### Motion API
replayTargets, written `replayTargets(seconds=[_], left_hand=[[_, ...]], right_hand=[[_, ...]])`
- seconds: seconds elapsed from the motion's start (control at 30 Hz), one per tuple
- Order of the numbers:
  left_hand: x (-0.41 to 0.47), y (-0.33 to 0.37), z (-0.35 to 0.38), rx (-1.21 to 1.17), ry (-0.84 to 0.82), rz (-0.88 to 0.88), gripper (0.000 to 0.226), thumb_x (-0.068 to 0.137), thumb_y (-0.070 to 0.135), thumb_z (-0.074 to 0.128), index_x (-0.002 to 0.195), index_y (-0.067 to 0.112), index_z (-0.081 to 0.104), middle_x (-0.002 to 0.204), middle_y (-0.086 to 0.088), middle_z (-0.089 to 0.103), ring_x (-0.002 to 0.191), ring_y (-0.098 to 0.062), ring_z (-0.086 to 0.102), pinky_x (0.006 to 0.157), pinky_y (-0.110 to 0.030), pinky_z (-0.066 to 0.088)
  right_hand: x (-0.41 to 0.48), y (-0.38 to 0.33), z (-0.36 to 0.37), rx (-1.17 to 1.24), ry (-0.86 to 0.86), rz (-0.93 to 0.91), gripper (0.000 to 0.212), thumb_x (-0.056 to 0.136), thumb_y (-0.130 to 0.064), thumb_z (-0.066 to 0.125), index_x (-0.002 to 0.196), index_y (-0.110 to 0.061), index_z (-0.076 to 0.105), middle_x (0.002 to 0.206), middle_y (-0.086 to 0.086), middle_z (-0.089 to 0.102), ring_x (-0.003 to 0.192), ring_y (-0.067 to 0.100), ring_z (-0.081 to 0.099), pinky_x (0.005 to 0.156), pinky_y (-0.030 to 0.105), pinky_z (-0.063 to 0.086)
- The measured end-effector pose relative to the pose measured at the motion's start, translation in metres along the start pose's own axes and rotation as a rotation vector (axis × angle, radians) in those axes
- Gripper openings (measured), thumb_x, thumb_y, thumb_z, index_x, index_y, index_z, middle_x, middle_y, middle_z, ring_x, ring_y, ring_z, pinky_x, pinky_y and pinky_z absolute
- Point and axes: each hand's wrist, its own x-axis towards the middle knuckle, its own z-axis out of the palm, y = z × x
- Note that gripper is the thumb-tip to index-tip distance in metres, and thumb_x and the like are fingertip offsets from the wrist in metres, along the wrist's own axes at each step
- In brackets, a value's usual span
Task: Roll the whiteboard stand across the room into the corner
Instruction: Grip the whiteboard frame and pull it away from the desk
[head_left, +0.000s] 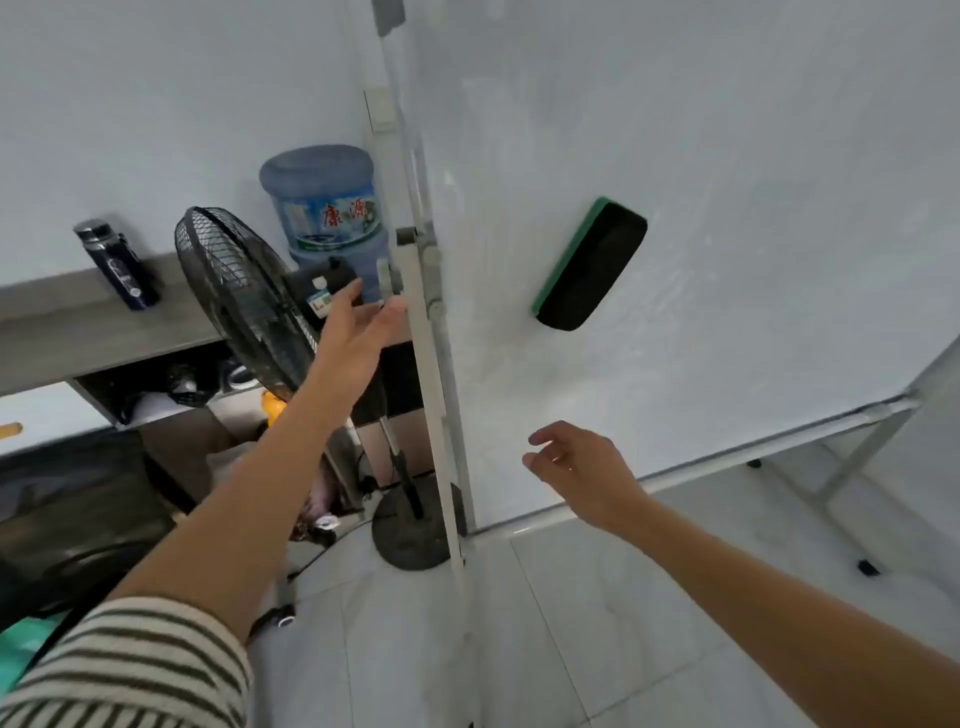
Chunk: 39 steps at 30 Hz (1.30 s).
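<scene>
Whiteboard stand (675, 260) fills my view from 12 to 3 o'clock, board face toward me, its left upright post (426, 364) running down the middle of the frame to the tiled floor (571, 623). A green-backed eraser (589, 264) clings to the board at about 2 o'clock.

My left hand (358, 325) is stretched out at 11 o'clock, fingers spread and loose, tips just beside the post near its hinge bracket (415, 244). Whether a fingertip touches the metal I cannot tell; it grips nothing. My right hand (576, 462) hangs at 4 o'clock in front of the lower board, fingers half curled, empty, apart from the bottom rail (727, 457).

Beyond the post, from 10 to 12 o'clock: a pedestal fan (244, 291), a blue water-cooler bottle (327, 202), a dark flask (117, 265) on a grey shelf (62, 322). The fan's base (410, 535) sits close against the foot of the post.

Judgement on progress: the stand looks to be right up against the wall and clutter, so the roll seems mostly or wholly done. Both hands are off it. What may remain is a small nudge to square it, if the fan leaves room. One caster (867, 567) shows at 4 o'clock; its lock state is too small to read.
</scene>
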Motion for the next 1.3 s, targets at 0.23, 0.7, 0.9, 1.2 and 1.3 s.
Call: replayTargets(seconds=[0.23, 0.7, 0.9, 1.2, 1.3], left_hand=[[0.048, 0.035, 0.011, 0.064, -0.16, 0.114, 0.044, 0.093, 0.047, 0.045, 0.12, 0.014, 0.057, 0.106, 0.002, 0.062, 0.099, -0.014, 0.059, 0.099, -0.039, 0.047], [0.02, 0.028, 0.003, 0.215, -0.151, 0.233, 0.034, 0.093, 0.048, 0.047, 0.099, 0.015, 0.054, 0.087, -0.006, 0.056, 0.08, -0.018, 0.056, 0.08, -0.04, 0.052], [-0.037, 0.032, 0.002, 0.234, -0.105, 0.271, 0.039, 0.093, 0.045, 0.049, 0.1, 0.008, 0.055, 0.082, -0.006, 0.052, 0.072, -0.014, 0.049, 0.064, -0.023, 0.041], [-0.15, 0.044, 0.003, 0.187, -0.018, 0.282, 0.026, 0.093, 0.038, 0.053, 0.094, 0.012, 0.053, 0.07, 0.008, 0.045, 0.06, -0.002, 0.042, 0.053, -0.006, 0.037], [-0.184, 0.046, 0.001, 0.188, -0.027, 0.275, 0.032, 0.093, 0.04, 0.053, 0.1, 0.009, 0.055, 0.072, 0.006, 0.047, 0.061, -0.005, 0.044, 0.053, -0.01, 0.038]], right_hand=[[0.088, -0.051, 0.052, -0.064, -0.024, 0.0, 0.042, 0.084, -0.045, 0.059, 0.119, -0.023, 0.052, 0.109, 0.0, 0.068, 0.091, 0.018, 0.064, 0.08, 0.032, 0.052], [0.055, -0.042, 0.102, -0.249, 0.084, 0.051, 0.038, 0.088, -0.046, 0.055, 0.111, -0.016, 0.057, 0.1, 0.005, 0.071, 0.091, 0.026, 0.066, 0.08, 0.037, 0.053], [0.019, -0.059, 0.104, -0.297, 0.161, -0.003, 0.044, 0.085, -0.054, 0.054, 0.101, -0.014, 0.059, 0.094, 0.004, 0.07, 0.079, 0.024, 0.063, 0.073, 0.036, 0.053], [-0.076, -0.046, 0.104, -0.42, 0.195, -0.144, 0.038, 0.088, -0.046, 0.053, 0.089, -0.009, 0.056, 0.076, 0.009, 0.065, 0.067, 0.028, 0.06, 0.064, 0.037, 0.053], [-0.112, -0.042, 0.105, -0.423, 0.188, -0.144, 0.038, 0.088, -0.047, 0.053, 0.092, -0.009, 0.055, 0.075, 0.008, 0.064, 0.063, 0.026, 0.055, 0.065, 0.037, 0.053]])
